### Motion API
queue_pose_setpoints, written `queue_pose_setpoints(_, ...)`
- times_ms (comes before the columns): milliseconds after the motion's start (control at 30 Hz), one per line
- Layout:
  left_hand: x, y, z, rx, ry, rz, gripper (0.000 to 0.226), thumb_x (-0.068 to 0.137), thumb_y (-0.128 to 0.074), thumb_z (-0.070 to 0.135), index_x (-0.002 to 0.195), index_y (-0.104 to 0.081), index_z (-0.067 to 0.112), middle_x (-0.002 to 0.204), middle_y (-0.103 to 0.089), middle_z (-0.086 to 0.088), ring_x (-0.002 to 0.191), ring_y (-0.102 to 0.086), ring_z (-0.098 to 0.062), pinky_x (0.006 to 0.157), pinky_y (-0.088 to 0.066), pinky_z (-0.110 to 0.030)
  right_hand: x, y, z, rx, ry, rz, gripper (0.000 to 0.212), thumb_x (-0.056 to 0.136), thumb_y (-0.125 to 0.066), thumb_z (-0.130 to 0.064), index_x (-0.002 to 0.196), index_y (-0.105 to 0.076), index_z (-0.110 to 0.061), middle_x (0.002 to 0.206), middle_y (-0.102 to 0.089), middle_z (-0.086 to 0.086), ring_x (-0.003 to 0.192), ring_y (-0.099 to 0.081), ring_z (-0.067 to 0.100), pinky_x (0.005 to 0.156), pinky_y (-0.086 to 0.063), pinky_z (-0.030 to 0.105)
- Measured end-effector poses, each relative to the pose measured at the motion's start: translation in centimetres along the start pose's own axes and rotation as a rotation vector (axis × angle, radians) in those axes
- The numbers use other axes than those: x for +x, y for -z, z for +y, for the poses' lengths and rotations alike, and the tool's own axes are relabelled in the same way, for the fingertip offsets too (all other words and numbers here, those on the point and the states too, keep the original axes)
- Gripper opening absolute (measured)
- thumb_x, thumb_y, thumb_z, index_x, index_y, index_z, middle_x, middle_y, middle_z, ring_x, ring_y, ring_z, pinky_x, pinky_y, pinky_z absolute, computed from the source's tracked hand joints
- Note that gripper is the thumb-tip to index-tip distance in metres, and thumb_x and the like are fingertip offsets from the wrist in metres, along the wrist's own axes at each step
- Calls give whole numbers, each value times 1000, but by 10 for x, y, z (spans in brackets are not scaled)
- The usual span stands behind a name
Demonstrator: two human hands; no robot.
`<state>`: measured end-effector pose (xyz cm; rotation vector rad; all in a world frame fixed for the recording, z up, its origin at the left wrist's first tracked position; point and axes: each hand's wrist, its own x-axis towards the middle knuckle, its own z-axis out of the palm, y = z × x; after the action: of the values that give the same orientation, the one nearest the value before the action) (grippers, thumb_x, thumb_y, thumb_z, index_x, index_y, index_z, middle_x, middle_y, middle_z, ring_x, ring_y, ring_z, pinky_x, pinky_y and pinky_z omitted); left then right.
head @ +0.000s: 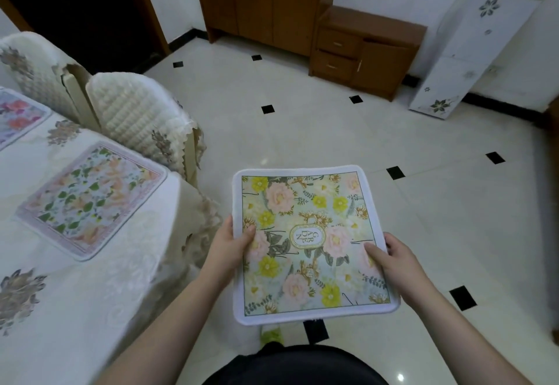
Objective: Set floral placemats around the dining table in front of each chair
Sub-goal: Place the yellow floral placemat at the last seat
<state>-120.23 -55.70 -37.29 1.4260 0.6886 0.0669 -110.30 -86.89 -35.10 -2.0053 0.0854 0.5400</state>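
Observation:
I hold a square floral placemat with a white border, yellow and pink flowers and a "GARDEN" label flat over the floor, to the right of the dining table. My left hand grips its left edge and my right hand grips its right edge, thumbs on top. On the table lies a pink-bordered floral placemat in front of a covered chair. Another placemat with red and purple flowers lies at the far left, before a second covered chair.
The table wears a cream lace cloth that hangs over its corner. A brown wooden wardrobe and low drawer cabinet stand at the back wall. A white flower-printed cabinet stands at the right. The tiled floor is open between them.

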Motion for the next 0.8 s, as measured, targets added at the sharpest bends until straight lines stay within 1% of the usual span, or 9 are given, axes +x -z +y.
queue_pose_setpoints(100,23,11,9,-32,-1,12,24,97,-64,17,117,-59,30,107,-76,-4,93,-75,-27,85,-59,-54,19,-13,-23,-22,29,-8,9,94,-60,-20,99,-66,-24,93,-74,-2,83,-71,18,79,-57,42)
queue_pose_setpoints(167,38,18,16,-49,12,10,23,96,-64,17,114,-60,32,108,-76,-6,95,-75,-29,85,-58,-57,30,-20,-36,-31,37,-1,9,93,-60,-19,99,-65,-24,93,-73,-1,84,-71,19,78,-58,42)
queue_pose_setpoints(300,64,28,30,-86,10,5,22,92,-69,22,108,-64,37,112,-74,-10,101,-72,-36,88,-55,-62,54,-19,-64,129,16,-10,20,95,-59,-8,111,-61,-19,101,-74,1,82,-73,17,66,-57,31)
queue_pose_setpoints(400,78,28,35,-100,17,-7,23,94,-68,20,115,-62,28,113,-73,-12,102,-71,-38,87,-55,-63,73,-13,-80,167,19,-50,25,94,-61,-13,116,-59,-25,103,-75,-1,86,-74,21,73,-57,36)
queue_pose_setpoints(500,93,21,41,-67,6,8,25,95,-66,19,119,-60,23,111,-75,-9,98,-73,-33,86,-57,-59,92,-15,-86,117,36,-67,21,93,-64,-19,112,-62,-29,101,-75,-4,86,-74,17,76,-58,38)
queue_pose_setpoints(567,103,14,46,-52,6,27,22,97,-64,16,118,-60,22,108,-76,-6,94,-75,-28,83,-59,-53,106,-16,-88,97,46,-43,19,94,-64,-19,111,-63,-28,99,-75,-5,83,-73,13,75,-57,35)
queue_pose_setpoints(633,114,5,53,-53,20,33,21,97,-63,15,115,-60,24,106,-77,-6,91,-75,-27,80,-60,-49,122,-14,-89,104,42,-30,19,94,-63,-18,112,-63,-24,98,-75,-4,80,-73,10,68,-55,27)
queue_pose_setpoints(700,128,-5,61,-64,36,19,22,98,-62,15,118,-59,23,106,-76,-7,92,-75,-30,81,-59,-51,140,-8,-89,120,29,-41,19,95,-62,-16,113,-63,-22,97,-75,-3,77,-73,10,61,-54,22)
queue_pose_setpoints(800,154,-27,74,-33,41,24,23,98,-61,16,121,-59,19,105,-77,-6,91,-75,-29,79,-61,-50,173,6,-92,126,14,-60,19,95,-62,-17,114,-63,-22,96,-75,-2,78,-73,14,65,-56,29)
